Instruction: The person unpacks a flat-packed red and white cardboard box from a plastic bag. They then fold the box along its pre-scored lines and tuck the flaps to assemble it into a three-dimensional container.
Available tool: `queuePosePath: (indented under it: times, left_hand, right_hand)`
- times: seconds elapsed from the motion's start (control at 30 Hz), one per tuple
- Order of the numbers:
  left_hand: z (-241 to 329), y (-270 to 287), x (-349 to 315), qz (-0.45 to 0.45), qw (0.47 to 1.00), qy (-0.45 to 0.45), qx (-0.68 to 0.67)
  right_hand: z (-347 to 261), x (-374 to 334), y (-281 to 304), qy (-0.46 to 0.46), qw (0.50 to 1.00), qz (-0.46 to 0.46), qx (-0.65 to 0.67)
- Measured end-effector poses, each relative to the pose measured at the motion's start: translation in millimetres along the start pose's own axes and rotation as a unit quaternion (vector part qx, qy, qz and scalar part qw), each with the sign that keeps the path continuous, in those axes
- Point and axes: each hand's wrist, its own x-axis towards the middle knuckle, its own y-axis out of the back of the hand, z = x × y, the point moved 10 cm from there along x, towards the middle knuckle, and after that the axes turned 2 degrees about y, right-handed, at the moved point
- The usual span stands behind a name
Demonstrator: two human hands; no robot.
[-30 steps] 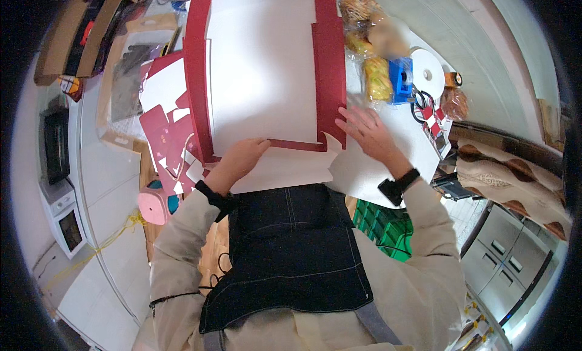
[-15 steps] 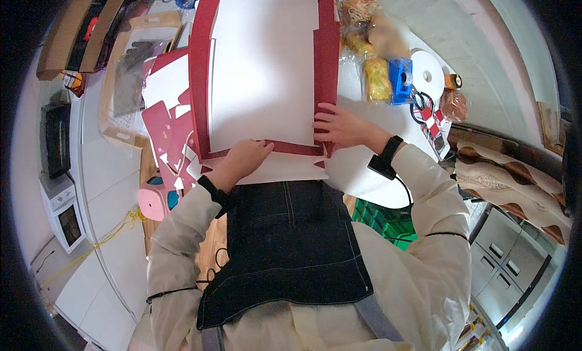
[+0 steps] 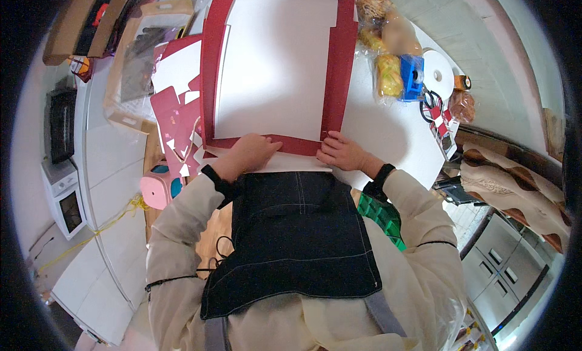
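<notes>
In front of me lies a large piece of white card [image 3: 276, 66] with red strips along its edges, like a box blank with its flaps folded inward. My left hand [image 3: 250, 154] grips the red near flap [image 3: 297, 146] around its middle, fingers bent over the edge. At that flap's right end, my right hand [image 3: 344, 153] pinches the corner where it meets the red right-side flap [image 3: 341, 72]. A pale strip of card shows below the near flap, close to my dark apron [image 3: 297, 229]. The undersides of my fingers are hidden.
Red and white card pieces [image 3: 176, 102] lie left, beside a wooden tray [image 3: 115, 111]. On the right are wrapped bread [image 3: 388, 75], a blue tape dispenser [image 3: 412, 78], a white roll [image 3: 445, 72] and black-handled scissors [image 3: 429, 105]. A pink stool [image 3: 159, 187] stands lower left.
My right hand has moved down from the right-side flap to the near corner. My left hand stays on the near flap. The whole view has shifted slightly.
</notes>
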Motion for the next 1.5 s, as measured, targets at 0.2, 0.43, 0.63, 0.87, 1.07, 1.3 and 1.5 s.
queuePosePath:
  times: [0.2,0.43,0.63,0.87,1.07,1.3,1.5]
  left_hand:
    - [-11,8,-45,-0.012,0.987,-0.026,-0.16]
    - [-1,-24,-38,0.091,0.989,-0.114,0.009]
    - [-41,3,-12,-0.01,0.955,-0.028,-0.295]
    - [-62,30,-5,0.092,0.956,0.004,-0.278]
    - [-66,59,-15,0.304,0.948,0.075,-0.063]
    - [-19,14,-55,0.414,0.903,0.05,0.1]
    - [-42,15,-40,0.383,0.92,0.081,0.02]
  right_hand:
    - [11,4,4,-0.055,0.997,0.03,0.049]
    - [1,17,10,-0.02,1.0,0.011,0.004]
    - [13,18,1,-0.079,0.986,-0.076,0.122]
    - [58,19,24,-0.324,0.898,0.027,0.295]
    - [90,14,-10,-0.416,0.876,0.044,0.241]
    - [92,22,11,-0.45,0.854,0.072,0.25]
    - [110,-38,63,-0.551,0.739,0.333,0.199]
